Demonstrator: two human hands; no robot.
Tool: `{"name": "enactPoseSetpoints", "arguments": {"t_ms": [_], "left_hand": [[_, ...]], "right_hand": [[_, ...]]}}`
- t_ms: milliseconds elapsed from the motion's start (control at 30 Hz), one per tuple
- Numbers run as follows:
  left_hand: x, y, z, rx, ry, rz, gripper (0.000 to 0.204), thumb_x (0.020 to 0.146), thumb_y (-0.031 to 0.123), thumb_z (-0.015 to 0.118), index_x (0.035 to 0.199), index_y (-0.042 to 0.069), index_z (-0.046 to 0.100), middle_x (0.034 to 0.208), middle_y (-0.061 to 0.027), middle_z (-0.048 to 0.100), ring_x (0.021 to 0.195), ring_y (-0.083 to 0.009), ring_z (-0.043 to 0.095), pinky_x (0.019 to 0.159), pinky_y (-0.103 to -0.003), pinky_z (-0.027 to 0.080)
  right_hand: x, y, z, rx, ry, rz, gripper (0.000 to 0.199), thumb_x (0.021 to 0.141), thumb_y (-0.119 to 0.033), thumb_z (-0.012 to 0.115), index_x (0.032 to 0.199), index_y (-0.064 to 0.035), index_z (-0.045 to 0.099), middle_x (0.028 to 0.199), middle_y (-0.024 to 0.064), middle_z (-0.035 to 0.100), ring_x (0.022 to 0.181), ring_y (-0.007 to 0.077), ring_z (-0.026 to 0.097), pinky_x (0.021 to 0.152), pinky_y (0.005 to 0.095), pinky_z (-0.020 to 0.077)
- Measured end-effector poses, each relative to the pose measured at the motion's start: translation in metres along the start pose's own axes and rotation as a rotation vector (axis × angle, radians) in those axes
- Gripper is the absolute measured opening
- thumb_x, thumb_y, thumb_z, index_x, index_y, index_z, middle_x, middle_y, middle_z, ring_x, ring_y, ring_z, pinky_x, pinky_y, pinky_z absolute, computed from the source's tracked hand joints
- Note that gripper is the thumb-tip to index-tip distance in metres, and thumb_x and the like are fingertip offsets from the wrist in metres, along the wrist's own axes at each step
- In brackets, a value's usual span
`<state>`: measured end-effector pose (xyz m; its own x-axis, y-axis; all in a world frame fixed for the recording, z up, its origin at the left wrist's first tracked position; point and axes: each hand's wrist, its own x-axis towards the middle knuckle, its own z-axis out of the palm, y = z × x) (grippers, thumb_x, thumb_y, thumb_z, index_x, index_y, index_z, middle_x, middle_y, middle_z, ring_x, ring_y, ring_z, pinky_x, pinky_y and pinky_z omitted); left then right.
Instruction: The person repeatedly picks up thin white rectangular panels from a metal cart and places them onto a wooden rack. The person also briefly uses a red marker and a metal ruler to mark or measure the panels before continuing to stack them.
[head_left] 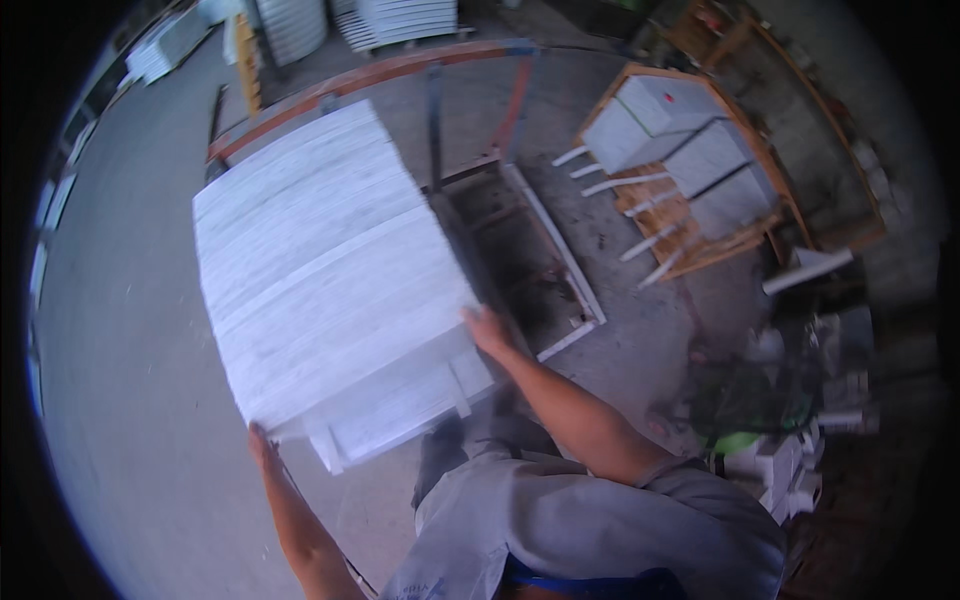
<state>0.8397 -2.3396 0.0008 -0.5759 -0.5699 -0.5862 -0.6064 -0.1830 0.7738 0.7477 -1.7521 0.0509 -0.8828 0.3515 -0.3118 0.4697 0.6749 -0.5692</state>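
A broad stack of long white strips or panels [330,250] lies side by side in rows in front of me. At its near edge is a white panel [370,385], with two short white pieces hanging down on its near side. My left hand [262,445] is closed on the panel's left end, its fingers partly hidden by the corner. On the right end, my right hand [485,332] grips the edge with bent fingers. Blur hides the exact finger contact.
A rusty metal frame [390,68] runs behind and right of the stack. Farther right, a wooden crate [690,255] holds white blocks and thin white strips. White offcuts [785,465] lie at the lower right. More white stacks [395,22] stand at the back.
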Motion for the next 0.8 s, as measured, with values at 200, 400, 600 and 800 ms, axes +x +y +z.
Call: {"name": "enactPoseSetpoints", "arguments": {"t_ms": [200,400,600,800], "left_hand": [[0.006,-0.002,-0.007,0.118,0.046,0.068,0.072,0.083,0.061,0.048,0.132,0.008,0.043,0.134,-0.0104,0.044,0.118,-0.0297,0.044,0.083,-0.049,0.044],[-0.004,0.003,0.002,0.221,0.131,0.143,0.070,0.081,0.062,0.050,0.121,0.005,0.053,0.116,-0.0112,0.056,0.098,-0.0283,0.054,0.066,-0.044,0.049],[-0.034,-0.009,-0.007,0.075,0.025,0.204,0.064,0.089,0.052,0.045,0.134,0.006,0.040,0.135,-0.0135,0.041,0.122,-0.0301,0.041,0.084,-0.051,0.045],[-0.054,-0.005,-0.003,0.091,0.094,0.189,0.056,0.089,0.052,0.046,0.120,0.005,0.053,0.111,-0.0088,0.054,0.103,-0.0231,0.051,0.069,-0.041,0.049]], "right_hand": [[-0.001,0.005,0.004,0.088,0.081,-0.033,0.060,0.084,-0.058,0.045,0.103,-0.0017,0.055,0.100,0.0221,0.062,0.096,0.0386,0.058,0.082,0.0457,0.0465],[-0.006,0.005,0.004,0.076,0.141,-0.020,0.060,0.085,-0.057,0.044,0.103,-0.0012,0.056,0.096,0.0234,0.062,0.094,0.0392,0.059,0.080,0.0453,0.0478],[-0.018,0.007,-0.003,0.047,0.062,-0.042,0.059,0.086,-0.053,0.047,0.110,0.0002,0.054,0.102,0.0260,0.060,0.097,0.0407,0.057,0.082,0.0442,0.0464],[-0.027,0.015,-0.010,0.197,-0.011,-0.041,0.058,0.087,-0.049,0.047,0.119,0.0007,0.051,0.115,0.0268,0.055,0.108,0.0411,0.052,0.091,0.0429,0.0416]]}}
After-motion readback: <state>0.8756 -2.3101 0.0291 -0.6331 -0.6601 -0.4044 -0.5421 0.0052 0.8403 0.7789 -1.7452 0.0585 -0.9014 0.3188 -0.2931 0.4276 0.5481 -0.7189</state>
